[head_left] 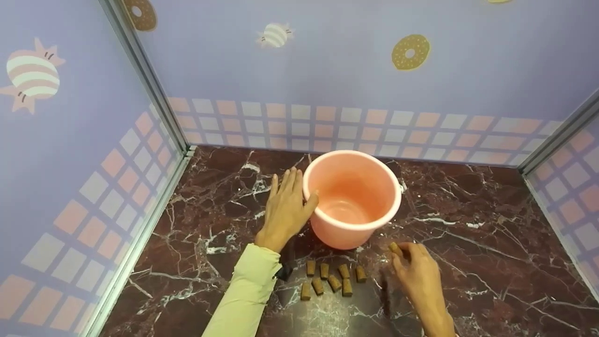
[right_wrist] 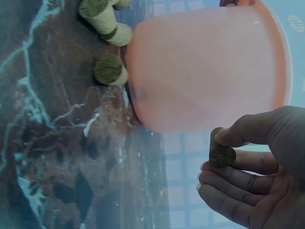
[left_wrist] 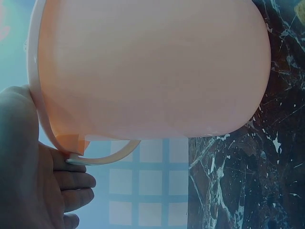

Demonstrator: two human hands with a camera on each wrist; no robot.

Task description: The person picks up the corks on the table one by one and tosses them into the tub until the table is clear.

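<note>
A pink bucket (head_left: 348,234) stands upright on the dark marbled surface, and its visible inside holds nothing. My left hand (head_left: 285,206) rests against the bucket's left side with fingers straight, the thumb lying over the rim. In the left wrist view, that hand (left_wrist: 43,176) is beside the rim, close to the bucket's handle (left_wrist: 107,157). To the right of the bucket, my right hand (head_left: 419,271) pinches a small brown cork stopper (head_left: 395,248) between thumb and fingers. The right wrist view shows this tapered cork stopper (right_wrist: 221,149) clear of the surface.
Several more cork stoppers (head_left: 346,288) stand or lie in two loose rows in front of the bucket. Purple panels with pink and white checks (head_left: 299,126) wall in the back and both sides. Metal strips (head_left: 145,79) run along the corners.
</note>
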